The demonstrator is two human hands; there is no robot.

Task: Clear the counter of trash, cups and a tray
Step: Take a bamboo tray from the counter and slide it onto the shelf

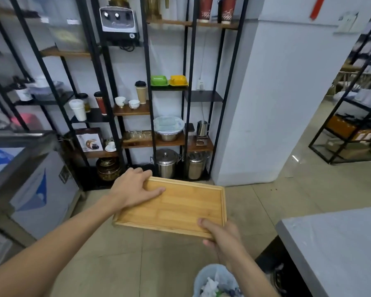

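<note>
A bamboo tray point(174, 205) is held in the air above a tiled floor point(120, 260), well apart from the grey counter point(338, 249) whose corner is seen at the lower right. The tray's far left corner is gripped by the left hand point(133, 187), the thumb laid flat on the inner surface and the other fingers curled over the rim. Its near right corner is pinched by the right hand point(221, 234), thumb on top and fingers beneath. The tray is shown empty and tilted slightly, its raised rim visible all round. Directly below the right forearm a bin point(216, 281) lined with a pale bag is seen, crumpled trash lying inside it. Ahead, black metal shelving point(148, 103) with wooden boards is set against a white wall point(276, 93). On its shelves are seen paper cups point(78, 109), small white bowls, a green and a yellow covered dish, a metal jug and a grey appliance with dials. Two steel lidded pots point(166, 162) are stood on the floor beneath it. A stainless cabinet point(36, 185) is placed at the left, and further shelving at the far right.
</note>
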